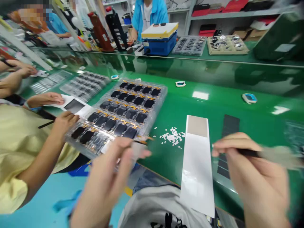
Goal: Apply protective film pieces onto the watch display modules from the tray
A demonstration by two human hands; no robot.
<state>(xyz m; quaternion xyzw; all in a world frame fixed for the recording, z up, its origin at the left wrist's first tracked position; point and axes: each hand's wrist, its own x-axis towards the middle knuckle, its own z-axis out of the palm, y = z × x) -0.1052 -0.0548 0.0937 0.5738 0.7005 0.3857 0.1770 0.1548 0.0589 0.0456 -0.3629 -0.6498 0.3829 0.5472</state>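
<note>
Both bare hands are blurred: a thin dark tool (247,153) is pinched by the right hand (258,177), the left hand (106,186) is closed on a small screen part at the clear plastic tray of black screens (123,114), which could be knocked off the green table (190,107).

Green bench (180,107) with component trays (123,110), white strip (198,171), scraps (172,136).

There is one camera, up on the person's head. It looks forward and down, very close over the left hand (111,177) and right hand (258,177), with the green table (180,107) stretching away beyond them.
</note>
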